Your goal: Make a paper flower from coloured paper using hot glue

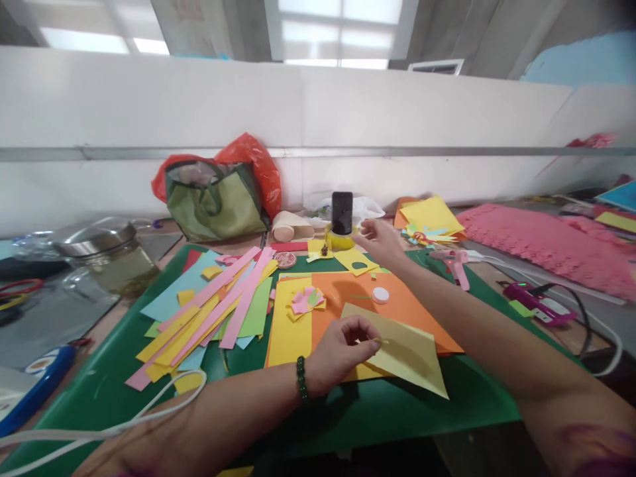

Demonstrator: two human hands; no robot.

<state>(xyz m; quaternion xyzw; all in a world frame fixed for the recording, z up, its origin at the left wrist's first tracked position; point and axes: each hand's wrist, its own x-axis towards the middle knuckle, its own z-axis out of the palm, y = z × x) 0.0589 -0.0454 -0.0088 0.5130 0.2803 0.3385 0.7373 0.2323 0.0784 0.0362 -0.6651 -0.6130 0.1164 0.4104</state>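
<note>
My left hand (342,351), with a green bead bracelet on the wrist, is closed in a pinch on a thin yellow paper strip (382,340). Only the strip's end shows past the fingertips. Under that hand lies a pale yellow paper sheet (412,354), its corner reaching over the orange paper (422,311). Farther back, my right hand (382,242) is stretched out beside the black phone (342,212) on its yellow stand, fingers bent and a little apart, holding nothing that I can see. A pink and yellow paper flower (307,301) rests left of a round white lid (380,295).
Pink, yellow and blue paper strips (218,305) are heaped on the green mat (477,391). A pink glue gun (453,265) with a cable lies at right, near a purple device (539,305). A glass jar (112,258) and a green bag (213,202) stand at left.
</note>
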